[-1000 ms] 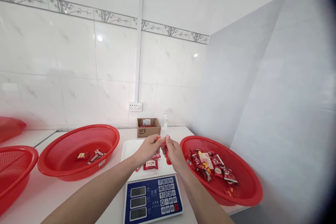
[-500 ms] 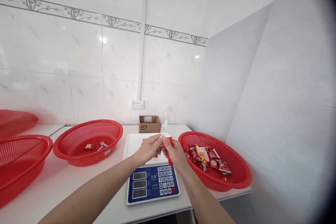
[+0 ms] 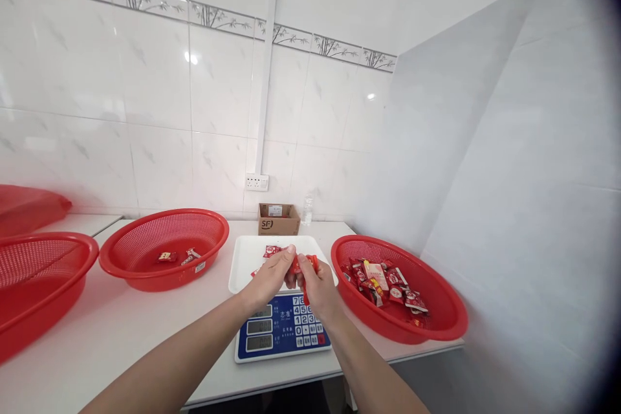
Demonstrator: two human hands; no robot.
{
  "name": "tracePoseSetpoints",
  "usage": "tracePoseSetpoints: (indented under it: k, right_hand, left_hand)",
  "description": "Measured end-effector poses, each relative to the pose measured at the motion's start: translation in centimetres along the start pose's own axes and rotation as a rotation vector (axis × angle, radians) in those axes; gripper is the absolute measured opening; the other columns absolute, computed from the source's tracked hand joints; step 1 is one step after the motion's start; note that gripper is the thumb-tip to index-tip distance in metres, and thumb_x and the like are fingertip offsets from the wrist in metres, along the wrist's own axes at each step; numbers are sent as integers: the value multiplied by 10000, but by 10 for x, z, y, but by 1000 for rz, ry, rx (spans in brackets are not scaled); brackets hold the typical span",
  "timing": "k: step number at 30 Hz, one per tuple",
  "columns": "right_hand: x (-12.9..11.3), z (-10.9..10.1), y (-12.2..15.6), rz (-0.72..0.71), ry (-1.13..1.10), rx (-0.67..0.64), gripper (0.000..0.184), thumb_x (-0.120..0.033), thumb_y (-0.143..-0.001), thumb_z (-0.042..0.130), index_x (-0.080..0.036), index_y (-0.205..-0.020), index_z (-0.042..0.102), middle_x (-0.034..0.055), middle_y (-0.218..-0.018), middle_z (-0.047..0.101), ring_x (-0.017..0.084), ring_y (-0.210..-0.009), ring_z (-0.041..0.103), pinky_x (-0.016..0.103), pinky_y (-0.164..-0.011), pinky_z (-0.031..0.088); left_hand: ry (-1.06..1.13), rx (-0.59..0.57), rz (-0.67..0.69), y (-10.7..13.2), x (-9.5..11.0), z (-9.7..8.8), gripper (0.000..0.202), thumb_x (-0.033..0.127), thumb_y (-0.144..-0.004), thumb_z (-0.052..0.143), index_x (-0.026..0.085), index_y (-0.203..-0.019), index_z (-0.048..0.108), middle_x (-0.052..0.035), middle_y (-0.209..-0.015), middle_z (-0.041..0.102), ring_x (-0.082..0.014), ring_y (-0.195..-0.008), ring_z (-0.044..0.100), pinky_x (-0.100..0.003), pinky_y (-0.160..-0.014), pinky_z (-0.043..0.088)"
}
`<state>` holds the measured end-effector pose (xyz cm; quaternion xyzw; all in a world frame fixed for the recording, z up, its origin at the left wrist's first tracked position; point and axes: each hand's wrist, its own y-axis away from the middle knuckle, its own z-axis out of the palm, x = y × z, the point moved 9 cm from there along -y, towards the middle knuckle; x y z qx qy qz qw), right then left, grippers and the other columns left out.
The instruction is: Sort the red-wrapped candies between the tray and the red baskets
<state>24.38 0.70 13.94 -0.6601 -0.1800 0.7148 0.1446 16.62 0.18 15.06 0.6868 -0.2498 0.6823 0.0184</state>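
Note:
Both my hands meet over the weighing scale, fingers pinched on a crumpled red plastic bag (image 3: pixel 310 263). My left hand (image 3: pixel 274 272) is closed at the bag's left side. My right hand (image 3: pixel 315 281) is closed on its right side, and a red strip hangs below the fingers. Beneath them is the scale's white tray (image 3: pixel 240 265), where several small red snack packets (image 3: pixel 272 250) lie, partly hidden by my hands. The scale's blue keypad panel (image 3: pixel 286 336) faces me, its upper part partly covered by my hands and forearms.
At right, a red basket (image 3: pixel 449 297) holds several snack packets (image 3: pixel 395 284). A red basket (image 3: pixel 145 279) at left contains a few packets; another basket (image 3: pixel 58 246) stands farther left, near red plastic (image 3: pixel 29 207). A cardboard box (image 3: pixel 279 225) and clear bottle (image 3: pixel 307 210) stand near the wall.
The view has tilted slightly, so the wall and table sit higher. My hands have shifted a little lower and left over the scale, still gripping the red plastic. More packets show on the tray.

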Motion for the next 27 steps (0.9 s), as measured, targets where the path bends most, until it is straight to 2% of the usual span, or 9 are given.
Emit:
tracePoseSetpoints:
  k: [5,8,11,14,18,23,27]
  right_hand:
    - [14,11,-2,74,-23,-33,504,-589,-827,463,-193,-517,480,-29,-422,456,106,-394,414,235,-437,366]
    - [17,14,0,100,-14,-44,553,-632,-841,390,-191,-519,481,-11,-445,464,112,-412,415,240,-446,366]
    - [13,11,3,81,85,-31,552,-627,-861,351,-193,-546,479,-7,-487,467,115,-445,414,243,-464,362]
    - [9,6,4,59,218,30,450,-578,-862,418,-207,-610,455,-38,-511,437,111,-457,392,236,-457,335]
    - [9,7,0,15,344,96,419,-540,-867,430,-218,-601,408,-48,-530,414,117,-494,388,238,-484,350]
    - [31,19,-17,62,297,48,400,-524,-896,388,-217,-642,418,-44,-556,425,113,-495,372,238,-484,354]
    - [49,24,-33,97,280,-19,395,-526,-894,403,-214,-653,428,-59,-505,387,109,-474,365,233,-462,315]
  left_hand:
    - [15,-35,-3,1,-5,-7,464,581,-856,377,178,-641,462,20,-565,497,-116,-538,454,-255,-554,380]
    - [10,-38,4,3,-8,-14,412,546,-855,414,185,-662,453,25,-570,504,-116,-548,456,-253,-563,380]
    - [-10,-12,1,5,-13,-25,393,529,-860,424,183,-680,468,29,-596,490,-120,-580,454,-256,-595,390]
    - [-35,-4,-24,6,-20,-31,385,521,-854,445,178,-685,496,34,-594,468,-127,-595,456,-259,-607,389]
    - [-77,8,-49,3,-28,-37,387,526,-863,417,174,-780,553,13,-669,521,-142,-634,485,-265,-612,407]
    - [-90,25,-17,-15,-36,-52,363,484,-872,422,177,-691,492,11,-654,490,-138,-638,460,-262,-610,400]
    - [-155,-25,-16,-30,-45,-62,372,465,-894,383,184,-656,443,18,-629,456,-133,-609,438,-267,-588,378]
